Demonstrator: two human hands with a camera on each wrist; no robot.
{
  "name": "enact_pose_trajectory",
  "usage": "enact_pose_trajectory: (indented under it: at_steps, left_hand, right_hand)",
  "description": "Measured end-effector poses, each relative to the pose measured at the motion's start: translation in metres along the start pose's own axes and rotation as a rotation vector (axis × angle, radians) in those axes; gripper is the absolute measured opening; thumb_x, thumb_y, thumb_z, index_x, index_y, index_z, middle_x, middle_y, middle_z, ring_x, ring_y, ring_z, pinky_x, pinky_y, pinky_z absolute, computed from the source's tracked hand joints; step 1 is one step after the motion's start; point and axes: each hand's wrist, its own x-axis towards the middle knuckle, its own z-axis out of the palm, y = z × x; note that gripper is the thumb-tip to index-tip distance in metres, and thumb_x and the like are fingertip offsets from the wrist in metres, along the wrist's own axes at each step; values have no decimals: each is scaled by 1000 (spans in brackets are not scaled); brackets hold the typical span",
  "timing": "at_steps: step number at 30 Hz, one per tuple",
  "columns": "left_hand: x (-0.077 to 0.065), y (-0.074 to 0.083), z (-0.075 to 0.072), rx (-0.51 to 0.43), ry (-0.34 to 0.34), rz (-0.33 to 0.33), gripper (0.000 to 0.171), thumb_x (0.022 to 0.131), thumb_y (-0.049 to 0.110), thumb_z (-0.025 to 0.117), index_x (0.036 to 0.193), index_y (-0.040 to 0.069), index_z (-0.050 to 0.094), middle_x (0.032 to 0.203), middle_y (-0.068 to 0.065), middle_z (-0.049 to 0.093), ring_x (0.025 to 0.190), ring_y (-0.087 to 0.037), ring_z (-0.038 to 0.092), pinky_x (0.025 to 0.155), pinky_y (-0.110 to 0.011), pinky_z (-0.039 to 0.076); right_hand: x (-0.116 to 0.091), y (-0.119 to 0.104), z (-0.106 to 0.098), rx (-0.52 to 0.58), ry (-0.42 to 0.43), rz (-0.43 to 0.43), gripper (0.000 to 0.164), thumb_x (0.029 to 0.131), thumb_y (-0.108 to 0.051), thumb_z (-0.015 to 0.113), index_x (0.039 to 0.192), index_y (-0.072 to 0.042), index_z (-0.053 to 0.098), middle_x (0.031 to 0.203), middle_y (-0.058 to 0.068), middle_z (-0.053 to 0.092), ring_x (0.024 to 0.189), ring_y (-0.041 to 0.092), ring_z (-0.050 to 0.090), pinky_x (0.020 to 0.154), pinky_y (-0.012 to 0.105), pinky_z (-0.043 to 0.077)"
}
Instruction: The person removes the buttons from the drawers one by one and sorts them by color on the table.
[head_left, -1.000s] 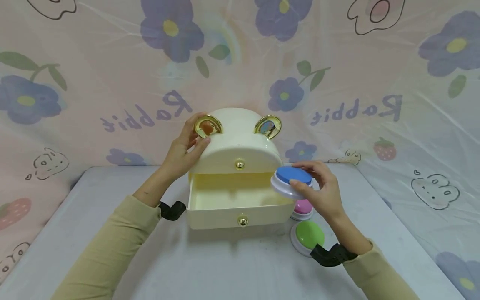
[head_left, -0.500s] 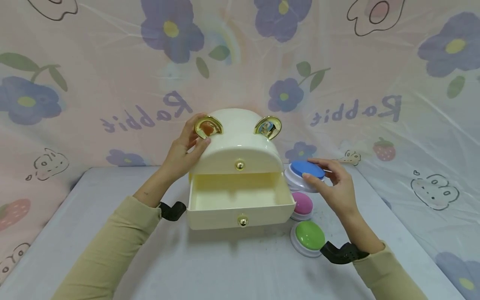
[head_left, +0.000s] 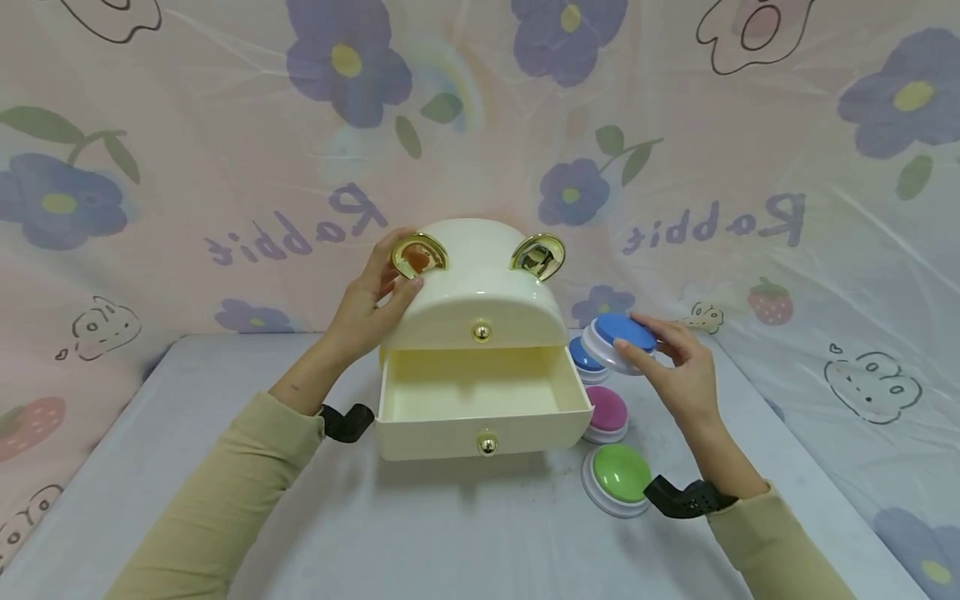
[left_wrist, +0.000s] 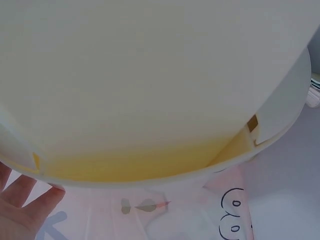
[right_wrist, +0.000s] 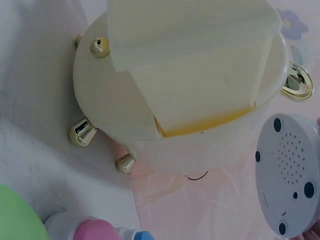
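My right hand (head_left: 684, 375) holds a blue-topped push button (head_left: 624, 332) with a round white base, lifted and tilted to the right of the drawer box. Its underside, with speaker holes and dark feet, shows in the right wrist view. The cream drawer box (head_left: 480, 267) has gold ears and gold knobs. My left hand (head_left: 369, 302) grips its upper left side by the ear, thumb on the front. The box's lower drawer (head_left: 480, 437) is pulled out, with nothing visible inside. In the left wrist view, part of my left hand (left_wrist: 22, 207) shows at the box's edge.
Down the box's right side, a second blue button (head_left: 587, 357), a pink button (head_left: 606, 408) and a green button (head_left: 621, 473) stand in a row on the white table (head_left: 450, 533). A flower-print cloth (head_left: 480, 150) hangs behind the table.
My right hand has carried the blue button from above the drawer's right end out to the right, uncovering the second blue button. My left hand stays on the box.
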Motion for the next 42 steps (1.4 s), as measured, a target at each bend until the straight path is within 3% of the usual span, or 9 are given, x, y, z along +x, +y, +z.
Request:
enact_pose_trajectory:
  at_steps: [12,16,22,33,42]
  left_hand:
    - [-1,-1,0,-5,-1,3,58,98,16,54,147,29,28,135,-14,50,126,-31,51,109,-55,36]
    - [-1,-2,0,-8,-3,2,58,97,15,54,147,29,27,136,-15,50,128,-31,49,109,-56,35]
    - [0,0,0,2,1,0,58,97,16,54,147,29,28,135,-14,51,126,-31,51,109,-55,35]
    - [2,0,1,5,4,11,57,97,15,54,146,28,29,137,-13,49,128,-31,50,109,-55,35]
    - [0,2,1,3,3,-4,57,97,16,55,146,28,29,134,-13,52,125,-28,52,109,-52,37]
  right_hand:
    - [10,22,2,-51,9,189,49,83,-25,76,127,-10,63,105,-16,54,100,-2,51,84,6,43]
    - [13,27,3,-55,-6,268,54,83,-31,75,131,-12,60,115,-6,54,101,0,50,79,3,44]
    - [20,39,6,-127,-16,315,58,82,-38,75,132,-15,59,126,6,54,105,7,50,80,4,43]
    - [27,56,6,-134,-24,432,64,82,-41,75,136,-13,55,138,11,50,119,23,51,89,14,49]
    - [30,69,6,-151,-35,499,68,82,-43,73,140,-14,50,146,13,46,127,28,48,106,40,42]
